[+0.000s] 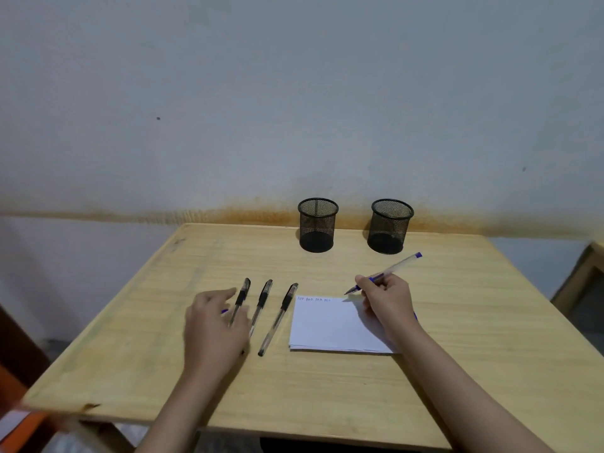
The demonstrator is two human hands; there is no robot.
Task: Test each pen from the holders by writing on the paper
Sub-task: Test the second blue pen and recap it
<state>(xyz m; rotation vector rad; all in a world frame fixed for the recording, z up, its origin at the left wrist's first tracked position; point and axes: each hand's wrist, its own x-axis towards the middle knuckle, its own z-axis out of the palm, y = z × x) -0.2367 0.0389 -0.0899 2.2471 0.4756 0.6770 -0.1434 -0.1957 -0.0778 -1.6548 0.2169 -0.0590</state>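
Observation:
My right hand (387,300) grips a blue pen (397,265), with its tip just above the top right corner of the white paper (327,326). A short row of blue scribbles runs along the paper's top edge. Three black-capped pens lie side by side left of the paper: left (241,297), middle (262,300), right (280,317). My left hand (212,333) hovers over the lower ends of the left and middle pens, fingers apart. A small blue bit (224,311) peeks out beside its fingers. Two black mesh holders, left (317,223) and right (390,225), stand at the far edge with no pens showing inside.
The wooden table (457,354) stands against a pale, stained wall. Another piece of wooden furniture (581,282) stands to the right. Something blue (415,316) shows beside my right wrist. An orange object (19,433) sits at the lower left, below the table.

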